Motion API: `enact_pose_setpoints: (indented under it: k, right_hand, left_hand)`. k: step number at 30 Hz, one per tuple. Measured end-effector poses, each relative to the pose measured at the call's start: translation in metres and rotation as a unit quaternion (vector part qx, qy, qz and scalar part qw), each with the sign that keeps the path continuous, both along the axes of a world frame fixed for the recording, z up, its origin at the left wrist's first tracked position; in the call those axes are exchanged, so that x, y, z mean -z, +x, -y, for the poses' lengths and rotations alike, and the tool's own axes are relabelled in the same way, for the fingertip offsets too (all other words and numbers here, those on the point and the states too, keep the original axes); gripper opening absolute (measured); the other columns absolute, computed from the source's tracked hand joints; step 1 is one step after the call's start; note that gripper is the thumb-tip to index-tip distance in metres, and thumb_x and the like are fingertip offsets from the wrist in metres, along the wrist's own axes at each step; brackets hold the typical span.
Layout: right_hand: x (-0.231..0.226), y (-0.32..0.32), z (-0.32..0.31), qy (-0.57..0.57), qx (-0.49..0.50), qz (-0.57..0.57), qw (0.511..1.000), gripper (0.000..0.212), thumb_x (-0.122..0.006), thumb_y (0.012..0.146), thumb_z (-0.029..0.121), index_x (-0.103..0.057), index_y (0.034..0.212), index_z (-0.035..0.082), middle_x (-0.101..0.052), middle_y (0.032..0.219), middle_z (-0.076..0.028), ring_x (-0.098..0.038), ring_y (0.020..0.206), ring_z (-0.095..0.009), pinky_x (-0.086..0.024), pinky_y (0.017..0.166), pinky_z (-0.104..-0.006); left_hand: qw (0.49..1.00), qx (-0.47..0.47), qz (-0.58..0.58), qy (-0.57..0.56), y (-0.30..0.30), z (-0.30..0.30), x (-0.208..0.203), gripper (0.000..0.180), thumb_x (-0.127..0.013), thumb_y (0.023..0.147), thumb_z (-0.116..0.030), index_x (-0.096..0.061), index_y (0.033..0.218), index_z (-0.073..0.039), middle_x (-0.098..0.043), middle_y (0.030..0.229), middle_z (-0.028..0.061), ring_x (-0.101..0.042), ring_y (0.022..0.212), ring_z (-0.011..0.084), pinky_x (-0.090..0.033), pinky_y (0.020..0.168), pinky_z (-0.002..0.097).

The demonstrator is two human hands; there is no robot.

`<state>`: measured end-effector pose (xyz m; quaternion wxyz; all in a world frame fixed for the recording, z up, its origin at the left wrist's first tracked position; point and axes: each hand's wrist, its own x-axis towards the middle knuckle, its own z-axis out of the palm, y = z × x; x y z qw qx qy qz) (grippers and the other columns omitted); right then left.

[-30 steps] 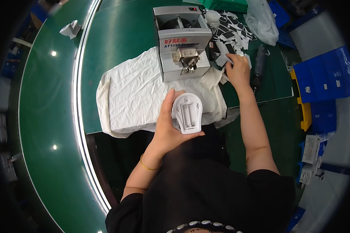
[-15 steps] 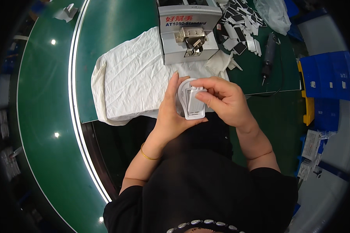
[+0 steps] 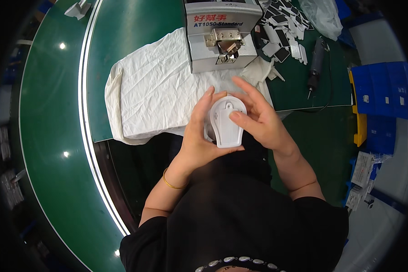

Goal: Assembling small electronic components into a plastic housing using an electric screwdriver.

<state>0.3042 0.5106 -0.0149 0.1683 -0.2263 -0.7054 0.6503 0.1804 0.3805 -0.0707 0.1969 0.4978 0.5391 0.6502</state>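
Observation:
A white plastic housing point(image 3: 215, 119), rounded at the far end and narrower at the near end, is held over the near edge of the table. My left hand point(image 3: 196, 138) grips it from the left, the fingers along its far side and the thumb under its near end. A smooth white cover point(image 3: 230, 130) sits in the housing's recess. My right hand point(image 3: 264, 123) has its thumb on the cover near the upper right. Its index finger reaches out past the far end, and other fingers lie by the right edge, partly hidden.
A white cloth point(image 3: 154, 90) covers part of the green table point(image 3: 109, 45). Ahead stands a grey machine point(image 3: 204, 50) with a metal fixture. An electric screwdriver point(image 3: 316, 68) lies to the right, near a pile of white and black parts point(image 3: 281, 34) and a clear plastic bag point(image 3: 322, 18). Blue bins point(image 3: 381, 84) are far right.
The white cover, pinched by my right hand at an angle over the housing's slot, now lies flat in the recess. My right thumb rests on it and the index finger has straightened away.

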Motion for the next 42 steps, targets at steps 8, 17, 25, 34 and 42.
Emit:
enact_pose_setpoints:
  k: [8,17,25,34,42]
  right_hand:
    - [-0.001,0.009,0.010,-0.143,-0.016,-0.072,0.987,0.078,-0.067,0.089,0.004,-0.022,0.152,0.001,-0.053,0.135,-0.019,-0.056,0.120,-0.022,-0.044,0.103,-0.0341]
    - [-0.007,0.009,0.007,-0.165,0.015,-0.089,0.982,0.076,-0.073,0.086,0.005,-0.029,0.148,0.002,-0.058,0.129,-0.018,-0.060,0.112,-0.020,-0.047,0.098,-0.0337]
    - [-0.001,0.020,-0.112,0.112,0.312,-0.056,0.942,0.040,-0.071,0.089,0.005,-0.060,0.126,0.001,-0.067,0.110,-0.007,-0.064,0.101,-0.014,-0.052,0.091,-0.0280]
    - [0.034,0.080,-0.251,0.259,0.464,0.320,0.784,0.076,-0.082,0.073,0.033,-0.053,0.130,-0.008,-0.063,0.110,-0.019,-0.064,0.102,-0.027,-0.051,0.089,-0.0366]
    - [-0.022,0.045,-0.187,-0.299,0.035,-0.372,0.878,0.047,-0.061,0.083,0.000,-0.046,0.127,-0.001,-0.050,0.117,-0.015,-0.054,0.107,-0.025,-0.046,0.100,-0.0419]
  left_hand:
    - [0.942,0.141,0.302,-0.041,-0.002,0.010,-0.039,0.091,-0.060,0.092,0.001,0.001,0.158,-0.013,-0.023,0.157,0.0237,-0.039,0.137,0.0293,-0.037,0.110,0.0416]
    - [0.952,0.127,0.279,-0.001,0.004,0.004,-0.036,0.107,-0.081,0.079,-0.008,-0.007,0.157,-0.009,-0.027,0.155,0.0241,-0.040,0.137,0.0319,-0.038,0.110,0.0431]
    - [0.993,-0.057,-0.056,-0.086,-0.005,-0.009,-0.010,0.123,-0.097,0.054,-0.019,-0.024,0.151,-0.004,-0.044,0.141,0.0213,-0.049,0.125,0.0380,-0.042,0.105,0.0437]
    - [0.971,-0.086,-0.215,-0.062,-0.011,-0.013,-0.011,0.092,-0.095,0.051,-0.024,-0.055,0.133,-0.009,-0.057,0.130,0.0166,-0.056,0.114,0.0369,-0.047,0.097,0.0428]
    - [0.968,-0.102,-0.226,-0.032,-0.005,-0.014,0.002,0.077,-0.092,0.053,-0.032,-0.067,0.125,-0.015,-0.055,0.132,0.0229,-0.058,0.115,0.0389,-0.050,0.094,0.0437]
